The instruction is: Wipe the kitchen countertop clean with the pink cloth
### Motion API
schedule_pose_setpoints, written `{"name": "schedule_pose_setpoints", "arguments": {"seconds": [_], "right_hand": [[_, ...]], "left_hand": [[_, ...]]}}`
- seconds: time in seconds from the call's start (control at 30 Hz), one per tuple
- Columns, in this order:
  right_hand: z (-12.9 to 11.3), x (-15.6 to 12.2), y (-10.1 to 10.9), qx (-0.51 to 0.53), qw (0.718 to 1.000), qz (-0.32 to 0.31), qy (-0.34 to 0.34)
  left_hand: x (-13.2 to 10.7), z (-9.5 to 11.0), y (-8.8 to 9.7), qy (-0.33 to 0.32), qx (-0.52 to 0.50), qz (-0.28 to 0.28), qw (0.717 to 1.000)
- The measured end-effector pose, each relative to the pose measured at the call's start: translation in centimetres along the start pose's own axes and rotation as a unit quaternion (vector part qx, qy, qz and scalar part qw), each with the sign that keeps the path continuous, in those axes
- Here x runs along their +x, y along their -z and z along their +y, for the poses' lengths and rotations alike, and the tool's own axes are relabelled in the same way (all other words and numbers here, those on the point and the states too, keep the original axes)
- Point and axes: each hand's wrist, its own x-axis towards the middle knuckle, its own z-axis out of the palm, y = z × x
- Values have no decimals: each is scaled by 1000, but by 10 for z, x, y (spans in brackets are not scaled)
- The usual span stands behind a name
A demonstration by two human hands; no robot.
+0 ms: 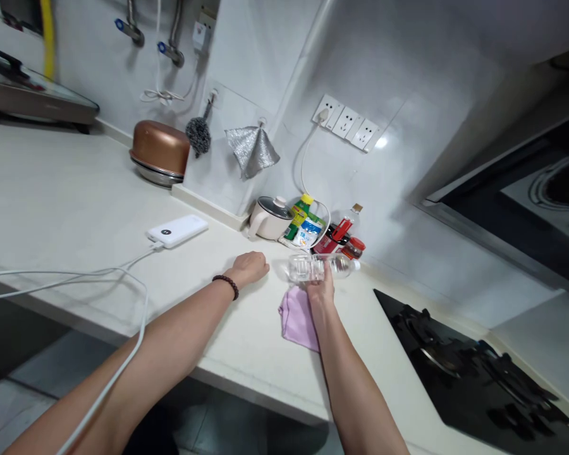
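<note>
My right hand (322,289) grips a clear plastic bottle (303,268) with a white cap around its middle. The bottle lies sideways over the counter, its cap pointing right; whether it touches the surface I cannot tell. Just below it a folded purple cloth (298,319) rests on the counter, partly behind my right wrist. My left hand (250,267), a dark bead bracelet on its wrist, is curled into a fist on the counter, left of the bottle and apart from it. Its fingertips are hidden, and nothing shows in it.
A cream electric pot (270,218), a green and yellow bottle (299,215) and several jars stand against the wall. A black gas stove (474,373) is on the right. At left lies a white power bank (177,231), its cable (145,309) crossing in front of my left arm.
</note>
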Motion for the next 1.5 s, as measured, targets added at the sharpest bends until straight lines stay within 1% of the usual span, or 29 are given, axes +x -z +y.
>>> {"name": "schedule_pose_setpoints", "arguments": {"seconds": [0.1,0.2,0.37,0.43,0.53,0.6,0.67,0.73,0.77,0.83,0.9,1.0,1.07,1.13,1.23,1.3,1.4,1.5], "right_hand": [[1,4,11,26,999,-3,-21],[-2,5,15,54,998,5,-28],[-12,8,19,97,991,66,-61],[-14,9,19,108,989,77,-60],[-14,8,17,79,993,83,-5],[-15,6,15,15,994,99,53],[-18,3,13,-68,985,106,122],[-23,-1,11,-126,971,80,189],[-26,-2,10,-138,965,60,215],[-31,-5,9,-135,961,33,239],[-33,-6,9,-114,969,38,217],[-29,-4,11,-77,987,47,130],[-24,0,13,-72,991,45,101],[-20,5,13,-85,987,55,125],[-16,14,9,-129,971,68,189],[-16,20,2,-172,961,55,208],[-19,27,-14,-237,951,9,200],[-24,30,-28,-273,945,-32,179]], "left_hand": [[2,0,0,1,10,-1,1000],[3,0,1,0,17,-3,1000],[2,1,1,4,21,-6,1000],[3,1,1,7,22,-6,1000],[3,1,0,7,19,-5,1000],[3,1,1,6,16,-4,1000],[2,1,1,6,10,-4,1000],[1,1,2,3,5,-2,1000],[0,2,3,2,4,-1,1000],[-1,2,4,4,5,-4,1000],[-2,2,4,7,5,-10,1000],[-1,3,4,5,3,-9,1000],[-1,3,4,4,-2,-3,1000],[-1,3,4,4,-10,0,1000],[-3,4,4,6,-15,-1,1000],[-4,5,5,6,-10,-1,1000],[-4,5,5,1,-3,-4,1000],[-4,3,5,3,-5,-4,1000]]}}
